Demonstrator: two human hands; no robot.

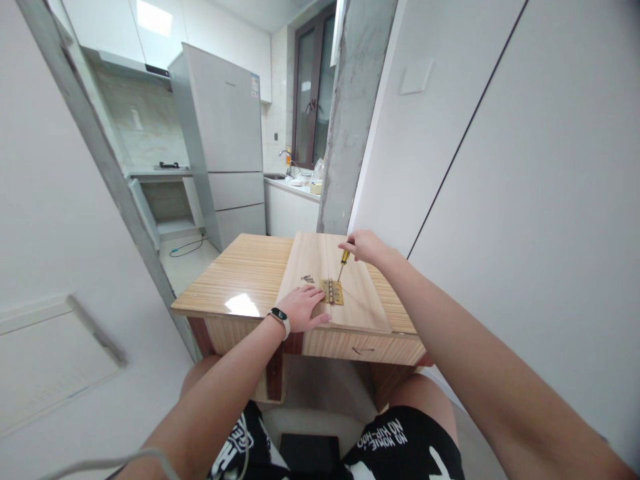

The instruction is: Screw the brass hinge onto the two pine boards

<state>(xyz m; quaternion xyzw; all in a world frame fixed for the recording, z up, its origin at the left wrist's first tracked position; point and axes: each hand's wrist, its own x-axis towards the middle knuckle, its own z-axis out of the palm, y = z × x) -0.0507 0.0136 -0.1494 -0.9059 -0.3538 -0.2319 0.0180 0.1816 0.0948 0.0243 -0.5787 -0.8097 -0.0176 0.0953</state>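
Beyond hinge (338, 293), rightward: right hand (367, 247) grips screwdriver (345, 257), shaft slanting down toward hinge; left hand (301, 308) nearer, flat beside left leaf.

Tall grey refrigerator (233, 127), sticker (255, 84) at its top right corner. Left of refrigerator — range hood (131, 69), black burner (169, 165), open cabinet (145, 205), cable (187, 247) on floor (197, 265). Right of refrigerator — sink (275, 177), curved faucet (289, 171), brown-framed window (313, 93); farther right of refrigerator, bare grey pillar (353, 120), then white wall plate (417, 76).

Left wrist: band (280, 318), pale strap, dark rounded display. Legs: black shorts (417, 430), white printed graphics, lettering on right leg.
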